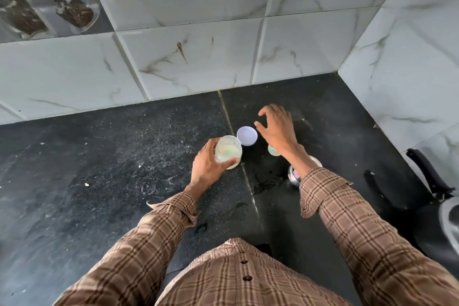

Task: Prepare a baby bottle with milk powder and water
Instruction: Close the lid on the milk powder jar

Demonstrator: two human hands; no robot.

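- Two hands work over a dark stone counter [124, 169] set against white marble-look wall tiles [198, 57]; the landmark is the baby bottle [228, 153], standing on the counter near its middle seam.
- The left hand [207, 169] grips the baby bottle from its left side, fingers and thumb curled round the translucent body, which holds a pale milky content and stands open at the top.
- Just behind the bottle and to its right, touching or nearly touching its rim, lies a round white cap [247, 135].
- The right hand [277, 126] hovers to the right of the cap, behind and right of the bottle, fingers spread and bent like a claw, holding nothing.
- To the bottle's right, partly hidden under the right wrist, sits a small pale round piece [272, 150]; what it is cannot be told.
- Further right and nearer the person, a steel container [293, 176] with a pink label shows beneath the checked sleeve [347, 218].
- Far to the bottle's right, at the frame's edge, rests a black-handled pan [432, 181].
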